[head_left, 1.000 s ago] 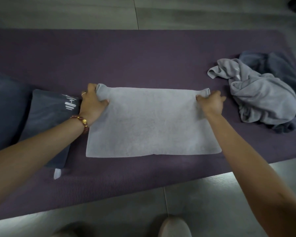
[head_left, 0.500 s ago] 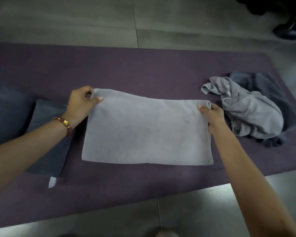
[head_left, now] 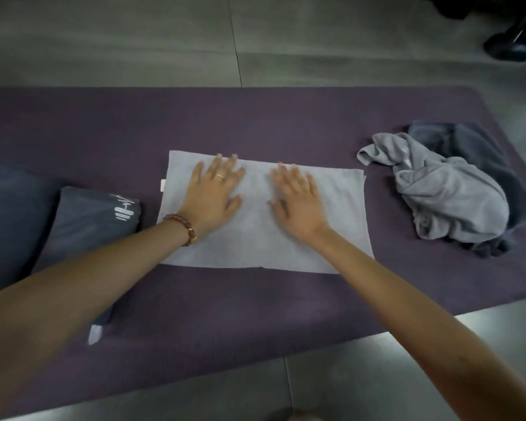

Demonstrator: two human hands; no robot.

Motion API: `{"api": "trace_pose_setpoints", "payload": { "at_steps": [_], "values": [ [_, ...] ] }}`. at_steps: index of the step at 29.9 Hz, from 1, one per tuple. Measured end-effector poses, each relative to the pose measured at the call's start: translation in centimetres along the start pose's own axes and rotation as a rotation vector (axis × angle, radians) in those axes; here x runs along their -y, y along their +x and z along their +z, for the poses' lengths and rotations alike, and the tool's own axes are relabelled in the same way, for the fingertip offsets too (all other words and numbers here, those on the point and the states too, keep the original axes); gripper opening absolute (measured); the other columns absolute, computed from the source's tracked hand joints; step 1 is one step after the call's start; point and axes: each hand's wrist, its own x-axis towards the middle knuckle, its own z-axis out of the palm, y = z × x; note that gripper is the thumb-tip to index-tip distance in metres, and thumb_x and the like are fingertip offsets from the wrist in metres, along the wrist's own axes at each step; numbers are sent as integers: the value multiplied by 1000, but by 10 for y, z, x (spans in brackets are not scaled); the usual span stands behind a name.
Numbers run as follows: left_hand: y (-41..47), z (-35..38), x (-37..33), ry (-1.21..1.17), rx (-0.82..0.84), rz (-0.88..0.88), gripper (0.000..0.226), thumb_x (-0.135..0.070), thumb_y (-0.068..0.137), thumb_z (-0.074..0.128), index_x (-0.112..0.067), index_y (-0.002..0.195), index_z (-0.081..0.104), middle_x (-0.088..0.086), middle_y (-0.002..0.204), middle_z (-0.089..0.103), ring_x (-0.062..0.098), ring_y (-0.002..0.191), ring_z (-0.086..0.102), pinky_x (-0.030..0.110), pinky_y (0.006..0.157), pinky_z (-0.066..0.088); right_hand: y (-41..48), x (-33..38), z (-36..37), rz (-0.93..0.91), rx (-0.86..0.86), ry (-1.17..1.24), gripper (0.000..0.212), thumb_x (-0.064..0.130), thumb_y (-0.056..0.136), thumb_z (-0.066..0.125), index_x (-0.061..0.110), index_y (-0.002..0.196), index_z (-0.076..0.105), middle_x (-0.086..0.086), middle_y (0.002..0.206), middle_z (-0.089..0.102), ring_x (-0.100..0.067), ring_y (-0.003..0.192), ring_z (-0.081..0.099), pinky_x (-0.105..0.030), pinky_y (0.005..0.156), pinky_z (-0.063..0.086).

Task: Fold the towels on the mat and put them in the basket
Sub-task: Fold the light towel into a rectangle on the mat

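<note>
A light grey towel [head_left: 340, 208] lies flat as a folded rectangle in the middle of the purple mat [head_left: 255, 123]. My left hand [head_left: 214, 194] presses flat on its left half, fingers spread. Beside it my right hand [head_left: 298, 199] presses flat near the towel's middle. A crumpled light grey towel [head_left: 450, 192] lies at the mat's right end on top of a dark grey towel [head_left: 483, 147]. The basket is not in view.
A folded dark blue cloth [head_left: 82, 232] with a white mark lies on the mat at the left, with a larger dark blue shape [head_left: 9, 214] beyond it. Grey floor tiles surround the mat. A black object [head_left: 516, 41] stands at the top right.
Both hands let go of the towel's far corners and moved inward. They now lie flat on the towel, which rests flat on the mat.
</note>
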Motion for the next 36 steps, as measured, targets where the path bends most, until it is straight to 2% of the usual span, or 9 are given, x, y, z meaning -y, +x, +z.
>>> {"api": "trace_pose_setpoints", "payload": {
  "at_steps": [3,9,12,15,18,22,25,28,36],
  "values": [
    [3,13,-5,86,129,19,79,-66,81,2,-31,151,12,-1,160,2,30,146,3,62,111,1,7,13,13,5,114,-42,67,49,92,14,20,152,12,-1,160,7,-24,147,0,-36,115,-10],
    [2,13,30,158,103,-45,79,-68,84,2,-28,152,10,0,160,10,36,145,7,66,110,5,18,-32,7,62,202,-184,63,53,94,5,28,152,1,4,160,-2,-18,147,-5,-38,116,-9],
    [-13,15,47,96,58,-148,80,-67,84,11,-24,151,14,3,159,13,32,145,10,66,109,4,-19,-75,5,342,87,-182,72,59,87,2,27,152,4,2,160,1,-21,147,1,-39,118,-2],
    [-12,12,49,48,45,-226,84,-68,81,12,-21,151,12,3,159,9,26,146,6,65,109,5,-32,-92,1,645,-21,-50,70,53,92,18,19,152,8,-5,160,7,-25,146,8,-43,118,5],
    [-7,9,44,65,81,-270,75,-62,90,19,-21,152,8,4,160,4,29,146,1,67,109,0,-21,-85,-5,779,19,-47,65,41,98,25,10,152,4,-8,160,2,-23,147,-1,-47,118,-4],
    [-22,16,9,100,106,-118,80,-63,84,2,-21,152,7,9,160,2,38,145,-3,64,110,-5,-19,-35,-5,374,1,-255,64,21,95,32,14,152,4,-4,160,1,-27,147,0,-44,113,-14],
    [-57,26,-22,64,141,104,80,-65,88,-6,-20,152,11,8,160,7,35,146,1,62,111,-1,-35,19,11,88,85,-182,59,28,93,25,18,151,19,-3,158,17,-23,146,13,-41,113,-14],
    [-95,33,-17,172,156,281,65,-53,96,15,-17,151,22,7,157,20,33,144,17,64,109,16,-73,23,24,-53,174,-177,56,39,95,26,20,147,31,-1,153,31,-19,141,29,-43,114,3],
    [-135,12,41,174,203,184,63,-44,95,21,-22,152,11,2,160,8,21,147,5,62,111,17,-161,-66,1,359,164,-102,64,52,94,11,24,151,3,7,158,2,-18,146,8,-35,118,5]
  ]
}}
